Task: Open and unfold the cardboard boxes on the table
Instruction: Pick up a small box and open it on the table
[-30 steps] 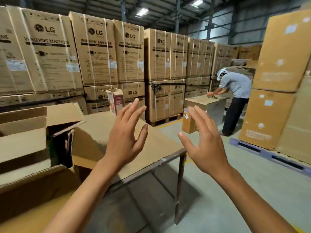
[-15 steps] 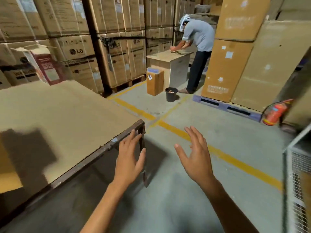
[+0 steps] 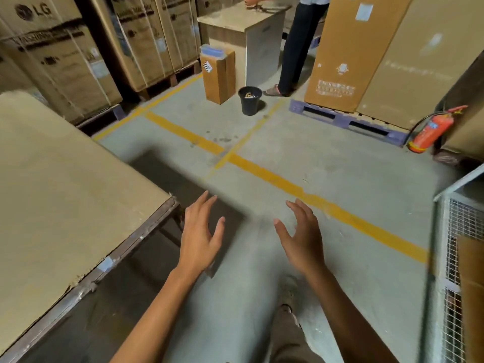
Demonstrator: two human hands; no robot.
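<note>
A person's left hand [image 3: 200, 237] and right hand [image 3: 301, 237] hover over a warehouse floor at 6 o'clock, palms turned toward each other, fingers spread and lightly curved, holding nothing. The left hand hangs just beside the corner of the cardboard-topped table [image 3: 65, 192], which fills 9 o'clock; the cardboard boxes to be opened do not show in this view. Yellow floor lines [image 3: 262, 174] cross the centre. At 12 o'clock a small upright carton [image 3: 218, 77] stands near a black bucket [image 3: 250, 100], with a second person [image 3: 296, 48] beyond. A fire extinguisher [image 3: 432, 129] leans at 2 o'clock, a wire cage [image 3: 461, 258] at 4 o'clock.
</note>
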